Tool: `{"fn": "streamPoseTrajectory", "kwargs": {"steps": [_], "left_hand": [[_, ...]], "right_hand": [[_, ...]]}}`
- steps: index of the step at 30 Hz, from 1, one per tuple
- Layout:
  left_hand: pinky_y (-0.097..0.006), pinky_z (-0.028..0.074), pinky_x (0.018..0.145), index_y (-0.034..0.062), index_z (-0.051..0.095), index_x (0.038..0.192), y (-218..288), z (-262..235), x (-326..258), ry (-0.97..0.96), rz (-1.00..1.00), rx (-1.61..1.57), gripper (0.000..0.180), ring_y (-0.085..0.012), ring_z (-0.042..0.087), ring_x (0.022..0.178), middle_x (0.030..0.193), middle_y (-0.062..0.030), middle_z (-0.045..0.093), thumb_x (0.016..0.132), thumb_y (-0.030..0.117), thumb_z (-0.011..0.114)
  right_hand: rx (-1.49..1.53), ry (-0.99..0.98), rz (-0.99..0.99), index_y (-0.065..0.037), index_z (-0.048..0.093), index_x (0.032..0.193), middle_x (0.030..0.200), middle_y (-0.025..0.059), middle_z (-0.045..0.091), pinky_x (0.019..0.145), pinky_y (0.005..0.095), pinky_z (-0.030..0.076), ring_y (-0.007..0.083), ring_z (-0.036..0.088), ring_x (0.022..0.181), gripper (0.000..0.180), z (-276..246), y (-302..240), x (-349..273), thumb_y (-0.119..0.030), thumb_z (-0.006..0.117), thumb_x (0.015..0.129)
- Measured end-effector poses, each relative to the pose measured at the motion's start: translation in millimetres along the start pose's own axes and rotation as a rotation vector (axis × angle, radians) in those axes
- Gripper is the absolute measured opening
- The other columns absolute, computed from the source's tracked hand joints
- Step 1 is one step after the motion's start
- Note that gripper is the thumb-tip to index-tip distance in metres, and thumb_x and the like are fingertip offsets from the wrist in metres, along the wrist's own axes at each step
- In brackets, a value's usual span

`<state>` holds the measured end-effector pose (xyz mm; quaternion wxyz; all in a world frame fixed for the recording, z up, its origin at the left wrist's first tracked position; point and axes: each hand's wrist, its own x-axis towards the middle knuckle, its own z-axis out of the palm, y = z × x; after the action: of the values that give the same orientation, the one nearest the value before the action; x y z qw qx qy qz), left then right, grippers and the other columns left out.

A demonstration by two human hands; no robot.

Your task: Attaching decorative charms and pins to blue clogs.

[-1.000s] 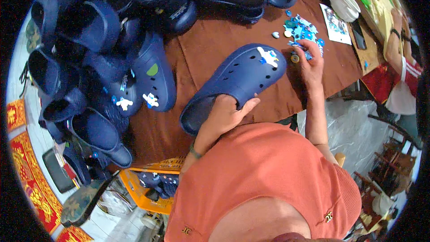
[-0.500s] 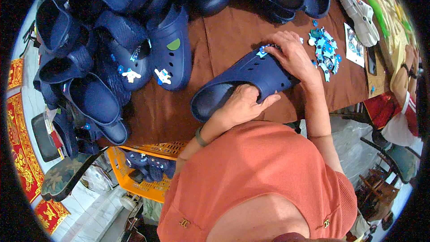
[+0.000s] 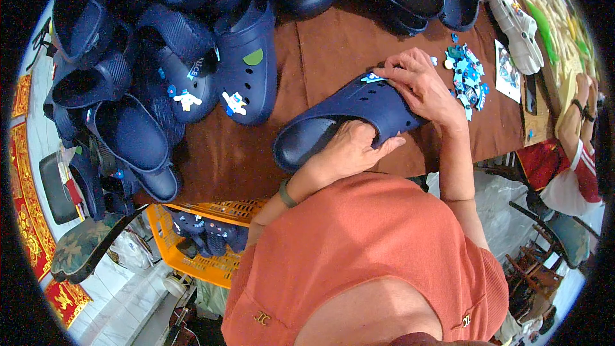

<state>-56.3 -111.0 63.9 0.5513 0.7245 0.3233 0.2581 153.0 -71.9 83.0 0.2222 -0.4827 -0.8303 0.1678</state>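
1. Finished navy clogs [image 3: 192, 83] lie heaped at left, clear of my work.
2. My left hand [image 3: 349, 147] closes around the navy clog [image 3: 333, 122] on the brown table [image 3: 333, 51], steadying it.
3. My right hand [image 3: 419, 83] pinches a pale blue charm [image 3: 370, 78] against its toe; loose charms [image 3: 467, 80] lie within reach.

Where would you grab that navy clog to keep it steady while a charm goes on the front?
Probably the heel end of the clog, from the person's side, as the left hand does. It lies sole-down with its open rim there, leaving the toe free for the right hand and charm.
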Motion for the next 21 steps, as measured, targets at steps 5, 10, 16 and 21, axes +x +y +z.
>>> {"fn": "streamPoseTrajectory", "kwargs": {"steps": [5, 10, 16, 21], "left_hand": [[-0.048, 0.049, 0.075, -0.0041, 0.065, 0.091, -6.4, 2.8, -1.0, 0.040, 0.043, 0.055, 0.043, -0.0445, 0.062, 0.081, 0.085, -0.0266, 0.065, 0.089, 0.039, 0.065], [-0.045, 0.049, 0.081, -0.0007, 0.065, 0.099, -4.1, -0.2, -1.4, -0.003, 0.014, 0.083, 0.038, -0.0401, 0.063, 0.089, 0.094, -0.0231, 0.066, 0.088, 0.036, 0.068], [-0.048, 0.048, 0.078, -0.0034, 0.063, 0.093, 1.9, -0.5, -3.7, -0.057, 0.017, 0.048, 0.045, -0.0460, 0.061, 0.085, 0.089, -0.0281, 0.064, 0.089, 0.041, 0.065], [-0.047, 0.048, 0.083, -0.0035, 0.061, 0.103, 2.6, -3.0, -5.5, -0.142, -0.042, -0.012, 0.049, -0.0456, 0.060, 0.092, 0.096, -0.0282, 0.064, 0.087, 0.042, 0.066]], "right_hand": [[-0.215, -0.126, -0.058, -0.014, 0.071, 0.108, 0.107, 0.0056, 0.061, 0.101, 0.0469, 0.035, 0.0287, 0.051, 0.107, 0.034, -12.9, -19.4, 4.9, -0.007, 0.060, 0.077], [-0.387, -0.112, -0.179, -0.011, 0.071, 0.107, 0.101, 0.0021, 0.061, 0.109, 0.0532, 0.028, 0.0227, 0.052, 0.108, 0.035, -16.1, -24.5, 5.2, -0.008, 0.058, 0.075], [-0.398, -0.325, -0.205, -0.008, 0.070, 0.101, 0.105, 0.0012, 0.063, 0.112, 0.0524, 0.025, 0.0185, 0.054, 0.108, 0.029, -15.2, -25.7, 13.0, -0.009, 0.057, 0.076], [-0.321, -0.263, -0.166, -0.005, 0.068, 0.103, 0.109, 0.0041, 0.063, 0.113, 0.0522, 0.025, 0.0203, 0.056, 0.112, 0.031, -14.2, -31.7, -4.2, -0.005, 0.056, 0.074]]}}
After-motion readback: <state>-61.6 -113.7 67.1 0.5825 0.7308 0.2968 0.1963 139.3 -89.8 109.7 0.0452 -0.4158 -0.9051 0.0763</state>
